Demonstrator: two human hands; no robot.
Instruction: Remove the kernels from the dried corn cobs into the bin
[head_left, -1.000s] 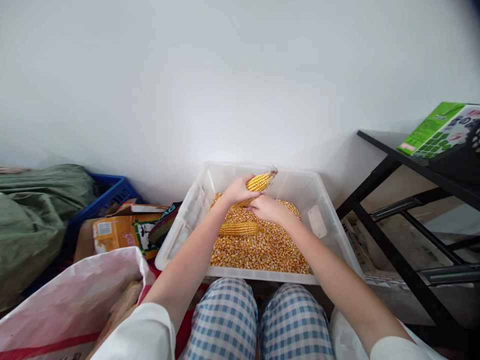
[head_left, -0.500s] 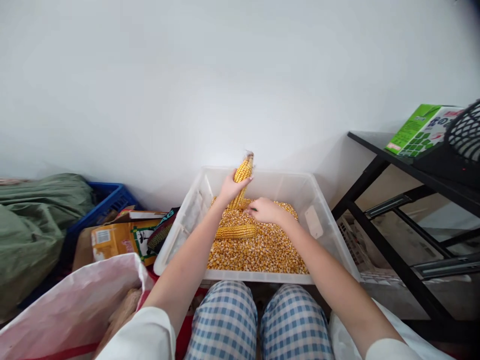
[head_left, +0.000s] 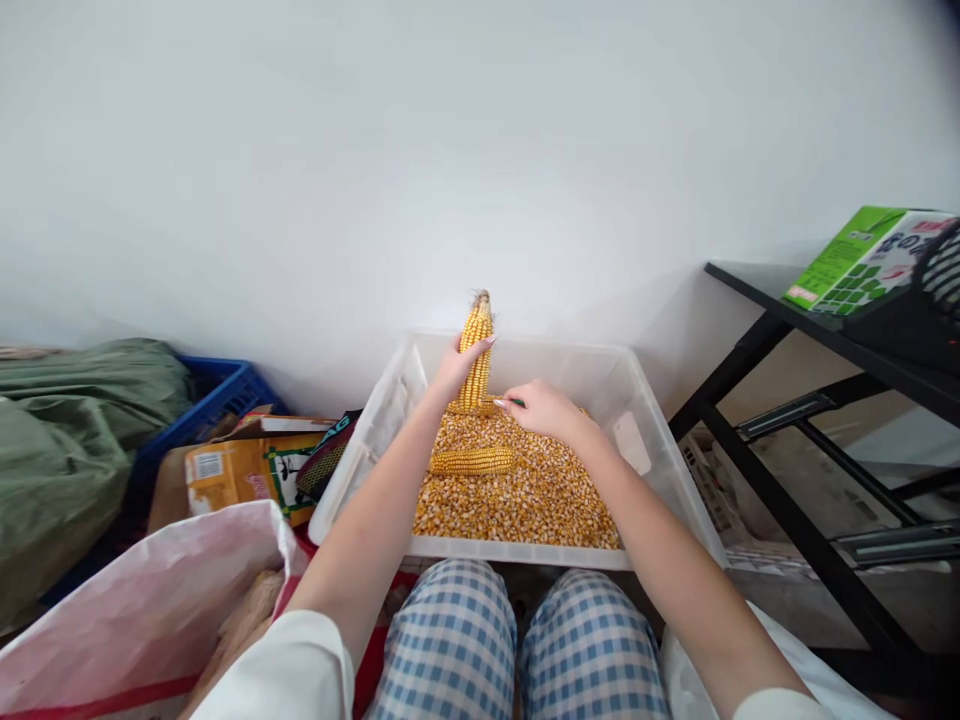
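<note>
My left hand (head_left: pixel 454 370) is wrapped round an ear of corn (head_left: pixel 476 345), held upright over the tub with its silky tip pointing up. My right hand (head_left: pixel 547 410) pinches a small, thin tool (head_left: pixel 516 402) with a green part; its end is close to the lower part of that ear, and I cannot make out its exact kind. A second ear of corn (head_left: pixel 471 461) lies on its side on the loose corn kernels (head_left: pixel 517 512). The kernels cover the floor of the translucent plastic tub (head_left: pixel 517 549) in front of my knees.
To the left are a white-and-red bag (head_left: pixel 165 570), an orange package (head_left: pixel 232 475) and a blue crate (head_left: pixel 232 395) with green cloth (head_left: pixel 90 410). On the right stands a black-framed shelf (head_left: pixel 750 350) bearing a green-and-white box (head_left: pixel 847 260). A white wall (head_left: pixel 480 150) rises behind the tub.
The held ear has tilted more upright and shifted slightly left. My right hand has moved up and right a little, and more of the green tool shows.
</note>
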